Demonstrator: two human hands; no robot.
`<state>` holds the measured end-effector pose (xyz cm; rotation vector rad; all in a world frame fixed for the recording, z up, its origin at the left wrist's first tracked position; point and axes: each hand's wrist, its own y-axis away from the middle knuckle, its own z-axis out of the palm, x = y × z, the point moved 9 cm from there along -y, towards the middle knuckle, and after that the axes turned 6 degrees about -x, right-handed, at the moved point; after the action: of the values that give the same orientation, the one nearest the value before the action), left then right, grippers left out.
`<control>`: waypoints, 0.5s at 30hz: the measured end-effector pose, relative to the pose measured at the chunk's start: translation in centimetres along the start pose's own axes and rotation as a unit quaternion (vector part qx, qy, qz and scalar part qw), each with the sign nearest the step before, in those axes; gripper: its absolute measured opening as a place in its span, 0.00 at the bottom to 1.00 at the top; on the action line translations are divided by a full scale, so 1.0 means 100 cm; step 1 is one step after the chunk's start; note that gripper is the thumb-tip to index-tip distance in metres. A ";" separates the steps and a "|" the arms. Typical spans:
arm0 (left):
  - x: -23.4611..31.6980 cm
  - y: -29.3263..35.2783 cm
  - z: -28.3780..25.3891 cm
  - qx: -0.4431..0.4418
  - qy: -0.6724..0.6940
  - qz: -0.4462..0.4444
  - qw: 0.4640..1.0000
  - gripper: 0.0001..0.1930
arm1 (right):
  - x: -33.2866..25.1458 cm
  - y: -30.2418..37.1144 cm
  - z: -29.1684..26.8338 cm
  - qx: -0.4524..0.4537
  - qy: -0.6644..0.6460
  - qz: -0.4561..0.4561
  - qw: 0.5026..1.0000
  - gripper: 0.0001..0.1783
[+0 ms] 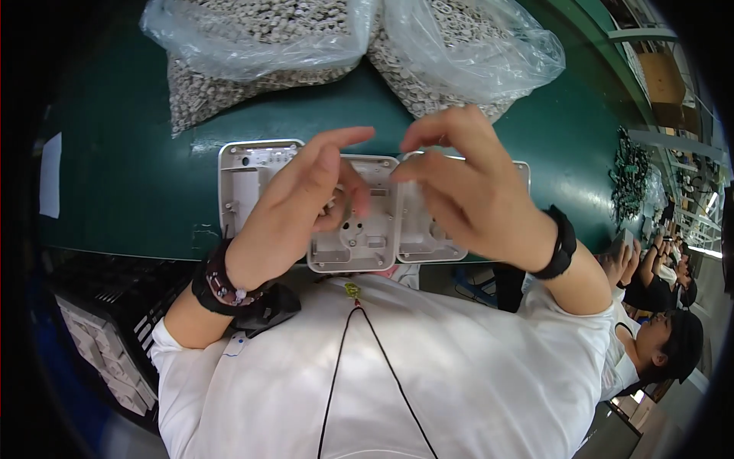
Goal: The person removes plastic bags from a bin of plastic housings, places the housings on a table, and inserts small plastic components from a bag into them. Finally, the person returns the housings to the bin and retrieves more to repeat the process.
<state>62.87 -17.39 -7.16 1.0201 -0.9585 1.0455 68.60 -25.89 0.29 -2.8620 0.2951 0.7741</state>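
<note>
Three white plastic housings lie in a row at the table's near edge: a left one [238,183], a middle one [336,256] and a right one [428,249]. Bosses and holes show inside them. My left hand [287,199] hovers over the left and middle housings, its index finger stretched out. Its other fingers curl around small greyish parts [330,205], mostly hidden. Above the right housing is my right hand [482,191], fingers bent and slightly blurred, tips apart. I see nothing between them.
Two clear plastic bags of small beige parts, a left bag [260,69] and a right bag [459,53], stand on the green table [115,168] behind the housings. Dark small parts [631,176] are heaped far right. A black crate [99,306] stands lower left. A co-worker [650,344] sits at right.
</note>
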 end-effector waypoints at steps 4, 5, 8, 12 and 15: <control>-0.007 0.002 0.003 0.037 0.125 -0.046 0.990 0.34 | -0.032 -0.016 0.006 0.064 0.019 -0.039 0.997 0.10; -0.010 0.003 0.001 0.061 0.151 -0.052 0.985 0.36 | -0.035 -0.019 0.009 0.060 0.020 -0.041 0.997 0.10; -0.006 0.008 -0.003 0.060 0.158 -0.008 0.986 0.37 | -0.044 -0.031 0.018 0.039 0.032 -0.057 0.997 0.10; -0.003 0.017 -0.009 0.024 0.120 0.046 0.991 0.39 | -0.054 -0.045 0.031 -0.013 0.051 -0.092 0.994 0.09; 0.000 0.024 -0.013 0.009 0.086 0.056 0.995 0.39 | -0.057 -0.050 0.041 -0.054 0.049 -0.113 0.991 0.07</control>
<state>60.75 -15.71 -7.02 0.8837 -0.8740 1.2175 62.95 -19.39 0.25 -2.9700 -0.0610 0.6256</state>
